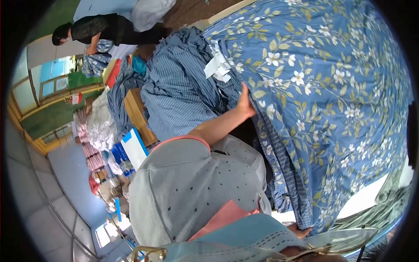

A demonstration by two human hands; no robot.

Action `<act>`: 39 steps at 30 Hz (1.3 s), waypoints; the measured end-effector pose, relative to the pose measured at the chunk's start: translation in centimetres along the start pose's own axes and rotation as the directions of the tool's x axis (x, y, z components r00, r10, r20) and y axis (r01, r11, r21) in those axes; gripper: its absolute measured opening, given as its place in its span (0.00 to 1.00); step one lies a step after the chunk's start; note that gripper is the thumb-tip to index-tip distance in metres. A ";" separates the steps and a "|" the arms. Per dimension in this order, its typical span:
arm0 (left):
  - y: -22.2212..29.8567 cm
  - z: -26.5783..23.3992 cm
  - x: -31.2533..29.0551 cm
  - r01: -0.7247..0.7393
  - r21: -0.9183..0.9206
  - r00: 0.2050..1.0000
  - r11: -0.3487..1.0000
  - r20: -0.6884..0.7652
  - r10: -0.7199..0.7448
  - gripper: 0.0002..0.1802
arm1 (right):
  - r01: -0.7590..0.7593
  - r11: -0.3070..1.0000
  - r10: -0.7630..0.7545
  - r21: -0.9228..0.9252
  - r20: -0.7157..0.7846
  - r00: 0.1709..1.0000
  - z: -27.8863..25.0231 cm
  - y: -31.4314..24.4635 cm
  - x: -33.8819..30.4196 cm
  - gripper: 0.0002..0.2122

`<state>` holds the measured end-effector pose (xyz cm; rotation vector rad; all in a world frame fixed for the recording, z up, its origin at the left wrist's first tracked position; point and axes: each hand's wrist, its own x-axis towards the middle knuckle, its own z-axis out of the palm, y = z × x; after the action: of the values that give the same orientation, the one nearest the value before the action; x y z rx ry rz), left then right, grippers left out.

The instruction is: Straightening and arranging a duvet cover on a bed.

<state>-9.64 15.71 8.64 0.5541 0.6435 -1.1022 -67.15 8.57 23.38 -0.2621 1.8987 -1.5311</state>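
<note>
A wide blue cloth [323,100] with white flowers and green leaves spreads over the right side. Dark striped fabric shows along its folded near edge. My left hand [245,106] is at that edge, its thumb raised and its other fingers mostly tucked out of sight in the cloth. Lower down, my right hand [300,230] grips the same edge near a corner, partly hidden by my mask and glasses. A heap of blue striped fabric [174,83] lies beside my left forearm. White labels or paper slips [217,65] rest on the heap's edge by the floral cloth.
A co-worker [104,30] in dark clothing handles floral fabric at the upper left. Beyond my left arm are a cardboard box [139,114], a white-and-blue panel [134,147], clear plastic bags [102,122] and stacked pink striped bundles [92,157].
</note>
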 end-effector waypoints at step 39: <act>3.3 62.3 36.8 -0.735 0.497 0.678 0.461 0.513 0.527 0.34 | 0.186 0.947 -0.300 0.264 0.509 0.807 42.2 -27.4 52.8 0.23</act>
<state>17.00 -49.42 25.93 1.1387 -0.3010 -0.6115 -87.96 -61.30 25.57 -0.7897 1.2825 -1.5850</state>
